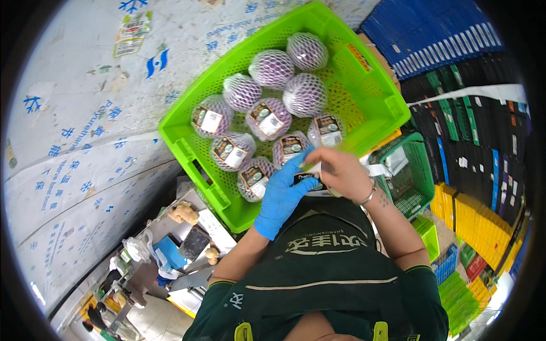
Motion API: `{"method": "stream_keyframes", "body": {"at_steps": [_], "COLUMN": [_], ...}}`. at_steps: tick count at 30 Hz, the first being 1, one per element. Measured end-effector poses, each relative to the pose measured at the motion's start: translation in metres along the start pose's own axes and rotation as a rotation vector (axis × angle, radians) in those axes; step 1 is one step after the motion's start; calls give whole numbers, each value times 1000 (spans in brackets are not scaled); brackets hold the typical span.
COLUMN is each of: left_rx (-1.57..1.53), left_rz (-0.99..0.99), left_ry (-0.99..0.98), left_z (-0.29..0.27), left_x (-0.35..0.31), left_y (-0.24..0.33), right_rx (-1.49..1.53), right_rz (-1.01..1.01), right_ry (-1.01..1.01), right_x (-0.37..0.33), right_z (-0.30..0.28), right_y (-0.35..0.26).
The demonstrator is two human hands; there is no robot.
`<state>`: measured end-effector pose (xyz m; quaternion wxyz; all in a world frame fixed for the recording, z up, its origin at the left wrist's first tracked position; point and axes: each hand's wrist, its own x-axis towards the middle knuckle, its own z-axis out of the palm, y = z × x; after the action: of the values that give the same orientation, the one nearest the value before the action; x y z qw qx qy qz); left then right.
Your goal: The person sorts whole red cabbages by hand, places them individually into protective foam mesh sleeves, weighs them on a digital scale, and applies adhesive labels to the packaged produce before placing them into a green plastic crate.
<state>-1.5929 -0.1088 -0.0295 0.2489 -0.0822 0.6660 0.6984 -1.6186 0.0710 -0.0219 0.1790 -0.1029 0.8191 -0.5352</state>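
Observation:
My left hand, in a blue glove, and my bare right hand, with a bracelet on its wrist, meet at the crate's near edge. Between the left thumb and forefinger shows a black-and-white label, partly hidden by both hands. The right thumb and forefinger are pinched beside the left fingertips; what they hold is hidden. Past the hands is a bright green plastic crate. In it lie several round purple vegetables in white foam nets. The nearer ones, such as this netted vegetable, carry black-orange-white labels.
A white printed panel wall runs along the left. To the right are a dark green basket, stacked black crates, yellow crates and blue crates. A cluttered table with ginger-like roots stands at lower left.

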Motion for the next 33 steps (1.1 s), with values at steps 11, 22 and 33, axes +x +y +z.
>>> {"method": "stream_keyframes", "body": {"at_steps": [11,22,33], "left_rx": [1252,900,474], "left_rz": [496,313,308], "left_ry": [705,326,-193], "left_z": [-169,-105,1], "left_x": [191,169,31], "left_y": [-9,-13,7], "right_rx": [578,-495,-55], "right_rz": [141,-125,149], "right_ry": [-259,147,82], "right_x": [-30,-7,-23], "right_z": [-5,-25,-26], "right_y": [26,14,-5]}}
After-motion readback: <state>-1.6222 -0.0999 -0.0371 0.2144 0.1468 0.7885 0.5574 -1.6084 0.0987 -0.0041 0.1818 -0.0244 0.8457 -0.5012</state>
